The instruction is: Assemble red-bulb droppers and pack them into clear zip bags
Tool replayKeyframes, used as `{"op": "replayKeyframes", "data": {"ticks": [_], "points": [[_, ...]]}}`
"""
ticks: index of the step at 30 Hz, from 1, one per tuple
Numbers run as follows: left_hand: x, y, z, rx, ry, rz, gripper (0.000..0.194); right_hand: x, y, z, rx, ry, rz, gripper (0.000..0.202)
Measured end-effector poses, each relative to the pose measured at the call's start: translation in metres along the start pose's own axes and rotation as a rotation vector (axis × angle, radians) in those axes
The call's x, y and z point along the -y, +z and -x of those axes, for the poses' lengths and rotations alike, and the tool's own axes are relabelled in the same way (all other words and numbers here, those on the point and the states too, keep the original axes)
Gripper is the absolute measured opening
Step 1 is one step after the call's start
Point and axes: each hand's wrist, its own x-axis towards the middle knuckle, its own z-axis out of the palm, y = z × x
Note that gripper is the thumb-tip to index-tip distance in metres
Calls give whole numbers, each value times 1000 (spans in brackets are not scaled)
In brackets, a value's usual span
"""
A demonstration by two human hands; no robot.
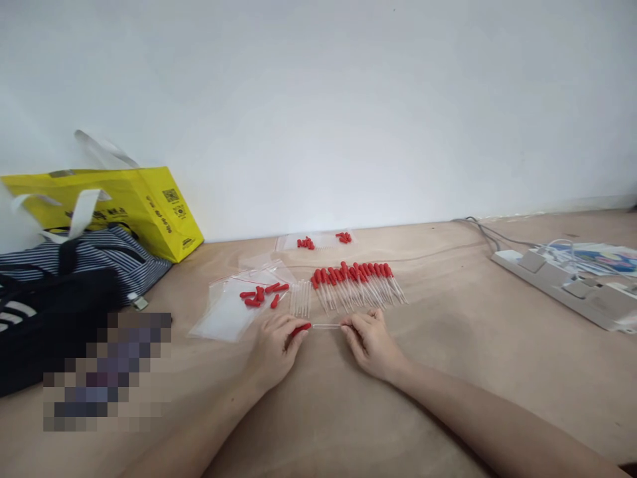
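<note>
Left hand (277,340) pinched bulb (301,328), fingers closed; right hand (367,340) pinched tube (327,326), level between hands, end just beside bulb; bulb looked soft; tube looked light, stiff, breakable, best held near bulb; droppers (354,271) lay just beyond.

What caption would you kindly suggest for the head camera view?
Left hand holds a red bulb, right hand a clear tube, near red-topped droppers.
</note>
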Motion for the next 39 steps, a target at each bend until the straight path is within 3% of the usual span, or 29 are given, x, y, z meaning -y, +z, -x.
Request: {"op": "replayKeyframes", "data": {"ticks": [9, 13, 22, 29, 34, 39], "points": [[-2, 0, 2, -14, 1, 59, 16, 4, 4, 1, 44, -40, -18, 20], [-6, 3, 4, -51, -78, 162, 18, 5, 7, 2, 76, -80, -61, 31], [-13, 6, 5, -76, -220, 357, 22, 4, 12, 3, 65, -145, -79, 28], [-11, 4, 9, -29, -46, 207, 21, 0, 0, -2, 89, -320, 3, 26], [-11, 5, 12, -13, 153, 121, 19, 2, -5, -5, 80, -354, 70, 25], [-11, 10, 14, -5, 203, 123, 17, 3, -3, -5, 85, -368, 85, 23]]}}
